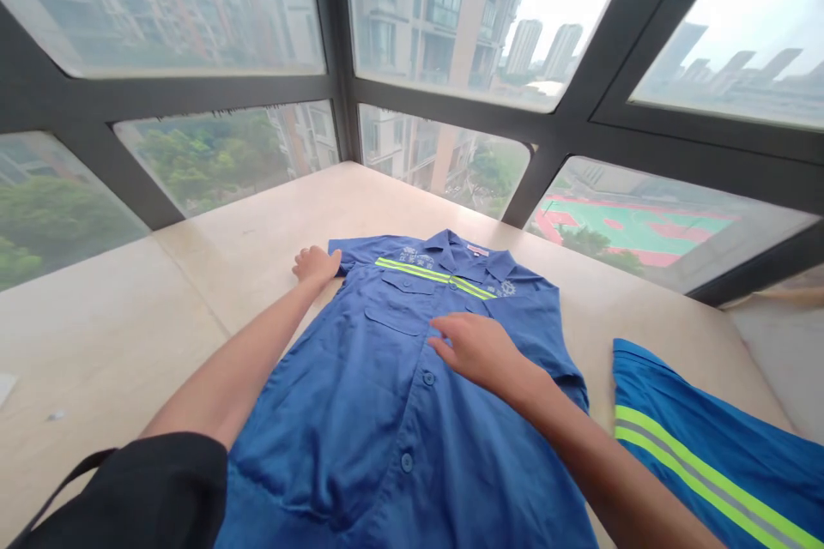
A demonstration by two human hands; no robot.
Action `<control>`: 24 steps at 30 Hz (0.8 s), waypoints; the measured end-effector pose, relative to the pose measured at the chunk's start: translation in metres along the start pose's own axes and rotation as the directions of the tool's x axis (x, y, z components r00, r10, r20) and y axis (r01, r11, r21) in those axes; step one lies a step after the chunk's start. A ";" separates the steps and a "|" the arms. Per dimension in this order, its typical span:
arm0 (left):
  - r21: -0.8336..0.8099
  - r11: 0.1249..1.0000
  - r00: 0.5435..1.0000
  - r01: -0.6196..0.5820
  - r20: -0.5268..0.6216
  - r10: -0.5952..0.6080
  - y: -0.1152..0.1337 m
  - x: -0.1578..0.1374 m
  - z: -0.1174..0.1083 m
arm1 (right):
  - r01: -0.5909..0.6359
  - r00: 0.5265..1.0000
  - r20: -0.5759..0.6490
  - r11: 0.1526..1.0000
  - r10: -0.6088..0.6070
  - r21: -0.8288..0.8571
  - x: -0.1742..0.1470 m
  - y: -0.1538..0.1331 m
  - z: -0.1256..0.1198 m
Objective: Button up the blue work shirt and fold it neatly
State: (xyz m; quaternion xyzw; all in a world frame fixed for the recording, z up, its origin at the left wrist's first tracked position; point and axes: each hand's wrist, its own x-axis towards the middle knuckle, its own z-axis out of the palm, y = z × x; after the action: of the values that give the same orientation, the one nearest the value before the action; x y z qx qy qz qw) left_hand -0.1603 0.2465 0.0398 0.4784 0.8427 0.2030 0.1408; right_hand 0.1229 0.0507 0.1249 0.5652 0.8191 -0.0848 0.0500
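A blue short-sleeved work shirt [360,386] lies front up and buttoned, its collar toward the window corner. Yellow-green reflective strips cross its chest, with pale printed marks near the shoulders. At the cuff of the sleeve on the left, my left hand [315,264] has its fingers curled, thumb against the fabric, gripping the edge. My right hand [473,343] is over the shirt front near the button line, thumb and fingers apart, holding nothing. Whether its fingertips touch the cloth is hard to tell. The sleeve on the right lies partly folded against the body of the shirt.
A second blue garment [701,437] with yellow-green and grey bands lies to the right. Both rest on a pale stone ledge [193,292], bounded by dark window frames [344,86]. A small scrap [57,416] lies on the left.
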 end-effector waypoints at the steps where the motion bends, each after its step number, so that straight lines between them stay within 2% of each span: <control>1: -0.044 0.999 0.999 0.028 0.040 -0.026 -0.001 0.009 -0.003 | 0.051 0.997 -0.054 0.998 -0.050 0.025 0.023 -0.009 -0.001; 3: -0.108 0.992 0.991 0.065 0.120 -0.052 0.002 0.024 -0.006 | 0.148 0.981 -0.137 0.987 -0.139 0.057 0.070 -0.023 0.001; 5: -0.170 0.979 0.978 0.108 0.197 -0.073 0.009 0.035 -0.005 | 0.217 0.966 -0.162 0.972 -0.201 0.087 0.113 -0.031 0.008; 8: -0.221 0.966 0.963 0.136 0.258 -0.076 0.021 0.045 -0.002 | 0.185 0.974 -0.153 0.977 -0.168 0.106 0.160 -0.033 0.027; 10: -0.236 0.965 0.963 0.117 0.265 -0.052 0.026 0.051 0.000 | 0.130 0.981 -0.160 0.985 -0.110 0.117 0.178 -0.031 0.043; 14: -0.263 0.964 0.984 -0.026 0.163 0.071 0.033 0.059 0.000 | 0.071 0.962 -0.268 0.993 -0.043 0.097 0.190 -0.026 0.076; 16: -0.276 0.947 0.981 -0.166 0.050 0.187 0.038 0.057 -0.002 | 0.084 0.940 -0.336 0.993 -0.053 0.078 0.190 -0.024 0.088; 17: -0.284 0.919 0.960 -0.273 -0.022 0.279 0.042 0.052 -0.004 | 0.095 0.934 -0.352 0.992 -0.061 0.082 0.191 -0.022 0.092; 18: -0.294 0.871 0.919 -0.393 -0.089 0.385 0.046 0.046 -0.006 | 0.108 0.933 -0.353 0.989 -0.067 0.097 0.192 -0.019 0.094; 19: -0.305 0.794 0.850 -0.526 -0.146 0.506 0.049 0.038 -0.009 | 0.121 0.934 -0.349 0.985 -0.073 0.120 0.194 -0.016 0.095; 20: -0.309 0.692 0.755 -0.652 -0.178 0.632 0.053 0.027 -0.012 | 0.144 0.935 -0.346 0.978 -0.084 0.149 0.197 -0.013 0.095; 21: -0.311 0.572 0.636 -0.759 -0.164 0.754 0.055 0.016 -0.016 | 0.179 0.932 -0.348 0.966 -0.104 0.189 0.201 -0.008 0.095; 22: -0.313 0.453 0.500 -0.835 -0.087 0.862 0.056 0.004 -0.019 | 0.219 0.926 -0.357 0.943 -0.120 0.251 0.206 -0.003 0.094; 23: -0.341 0.367 0.385 -0.866 0.016 0.923 0.056 -0.007 -0.023 | 0.255 0.920 -0.375 0.903 -0.116 0.345 0.210 0.002 0.093; 24: -0.398 0.331 0.299 -0.856 0.142 0.944 0.056 -0.018 -0.026 | 0.270 0.916 -0.395 0.838 -0.071 0.474 0.214 0.008 0.092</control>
State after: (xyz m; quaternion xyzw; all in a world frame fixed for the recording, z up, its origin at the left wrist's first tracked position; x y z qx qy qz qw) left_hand -0.1205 0.2515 0.0898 0.8755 0.3507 0.2609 0.2061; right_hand 0.0528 0.2313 -0.0042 0.4866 0.8082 -0.2013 -0.2637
